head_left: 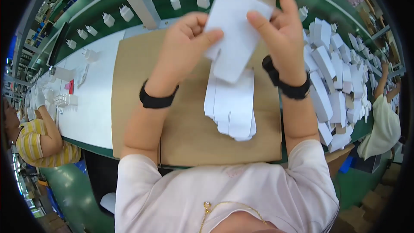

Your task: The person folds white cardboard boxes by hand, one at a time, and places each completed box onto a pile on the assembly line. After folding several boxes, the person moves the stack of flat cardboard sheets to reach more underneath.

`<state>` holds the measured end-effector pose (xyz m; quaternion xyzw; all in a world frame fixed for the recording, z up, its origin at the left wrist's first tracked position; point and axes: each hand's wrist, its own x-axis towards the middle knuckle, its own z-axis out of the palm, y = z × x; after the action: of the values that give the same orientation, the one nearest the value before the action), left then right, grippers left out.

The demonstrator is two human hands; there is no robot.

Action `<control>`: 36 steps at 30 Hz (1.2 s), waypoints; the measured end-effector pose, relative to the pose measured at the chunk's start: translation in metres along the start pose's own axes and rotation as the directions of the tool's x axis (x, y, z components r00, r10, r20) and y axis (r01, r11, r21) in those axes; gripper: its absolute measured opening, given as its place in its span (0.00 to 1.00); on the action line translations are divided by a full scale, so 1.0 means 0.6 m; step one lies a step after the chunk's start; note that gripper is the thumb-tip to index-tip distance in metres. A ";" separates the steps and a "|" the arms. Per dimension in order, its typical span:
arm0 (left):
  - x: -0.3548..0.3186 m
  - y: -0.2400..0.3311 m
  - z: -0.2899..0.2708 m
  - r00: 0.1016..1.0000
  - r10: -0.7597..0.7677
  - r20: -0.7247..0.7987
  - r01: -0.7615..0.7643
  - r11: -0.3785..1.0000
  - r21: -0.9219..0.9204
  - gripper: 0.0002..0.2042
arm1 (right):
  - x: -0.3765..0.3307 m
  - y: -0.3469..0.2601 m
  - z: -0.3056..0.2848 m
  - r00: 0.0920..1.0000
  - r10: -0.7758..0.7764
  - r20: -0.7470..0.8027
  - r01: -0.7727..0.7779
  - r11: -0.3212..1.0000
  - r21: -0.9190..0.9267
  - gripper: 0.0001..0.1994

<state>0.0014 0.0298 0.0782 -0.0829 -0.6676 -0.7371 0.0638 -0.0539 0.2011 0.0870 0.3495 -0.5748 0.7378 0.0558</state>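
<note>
Holding a flat white carton blank (235, 26) at twelve o'clock, I see left hand (185, 45) and right hand (280, 30) fingers pinching it; uneven pinching could miscrease it, or drop it onto the stack (233, 108).

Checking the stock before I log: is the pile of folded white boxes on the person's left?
No, the pile of folded white boxes lies to the person's right, beside the right hand.

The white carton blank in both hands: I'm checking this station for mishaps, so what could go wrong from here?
The flat carton blank, pinched by the left hand and right hand, could crease off-line or slip. The stack of blanks below may get knocked askew. The heap of folded boxes on the right might spill off the edge.
</note>
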 end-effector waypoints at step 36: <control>-0.093 -0.012 0.018 0.804 -0.519 0.291 0.580 0.793 -0.189 0.29 | -0.167 -0.015 -0.006 0.627 0.736 0.254 -0.752 0.486 0.446 0.24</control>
<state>0.0550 0.0401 0.0605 0.0255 -0.5592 -0.7926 -0.2418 0.0238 0.2395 0.0356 0.0785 -0.4508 0.8079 -0.3715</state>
